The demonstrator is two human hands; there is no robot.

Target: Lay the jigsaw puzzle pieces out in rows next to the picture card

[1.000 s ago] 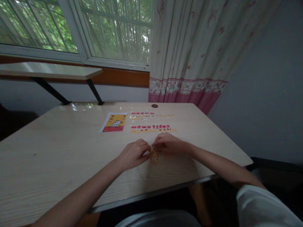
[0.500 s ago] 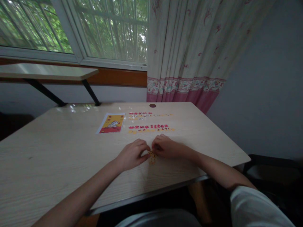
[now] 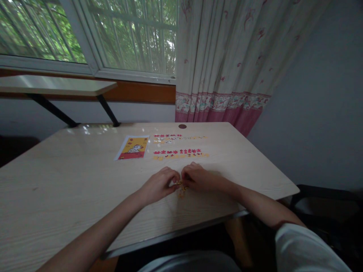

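Observation:
My left hand point(image 3: 161, 184) pinches a small yellow jigsaw puzzle piece point(image 3: 179, 183) with dark markings between thumb and finger. Close beside it, my right hand point(image 3: 198, 177) is closed at another yellow puzzle piece point(image 3: 185, 187), mostly covered by its fingers. Just below the fingertips, more yellow pieces point(image 3: 181, 194) lie on the table, too small to tell whether they are joined. Beyond my hands run rows of loose pieces, red ones point(image 3: 193, 150) and yellow ones point(image 3: 170, 155). To their left lies a picture sheet point(image 3: 133, 147) showing a white cartoon animal on yellow and red.
The pale wooden table point(image 3: 85, 181) has its near edge close to my body. A raised shelf point(image 3: 56, 85) on black legs stands at the back left. Behind are a window point(image 3: 133, 37) and a curtain point(image 3: 221, 56). A dark chair point(image 3: 326, 196) is at the right.
Both hands stay over the same spot, with only slight finger movement. The yellow piece in my left hand has tilted a little and shifted slightly left.

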